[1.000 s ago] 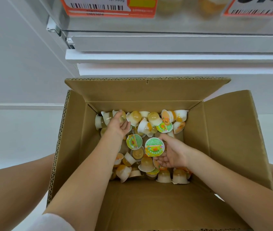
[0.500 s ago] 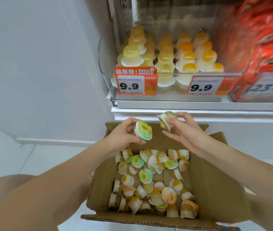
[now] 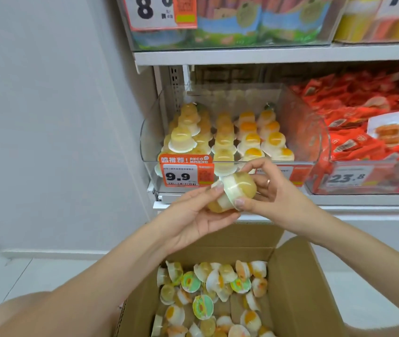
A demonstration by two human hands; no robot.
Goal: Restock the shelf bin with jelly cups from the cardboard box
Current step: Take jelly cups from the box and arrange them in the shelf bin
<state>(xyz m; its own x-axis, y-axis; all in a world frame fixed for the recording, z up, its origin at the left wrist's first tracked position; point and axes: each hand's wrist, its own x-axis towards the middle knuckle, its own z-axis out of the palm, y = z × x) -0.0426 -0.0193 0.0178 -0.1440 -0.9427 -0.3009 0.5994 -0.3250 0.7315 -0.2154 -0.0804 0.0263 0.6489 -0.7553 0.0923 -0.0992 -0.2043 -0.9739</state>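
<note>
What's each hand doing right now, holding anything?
Left hand: grips a pale yellow jelly cup at the lid end.
Right hand: grips a second jelly cup, pressed lid to lid against the first.

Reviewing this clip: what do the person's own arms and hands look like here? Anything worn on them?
Both forearms are bare as far as the frame shows, with no sleeve, glove or watch in view. The right hand wears a thin ring on one finger. The left hand shows no ring or other jewellery. Fingernails on both hands are short and look unpainted.
</note>
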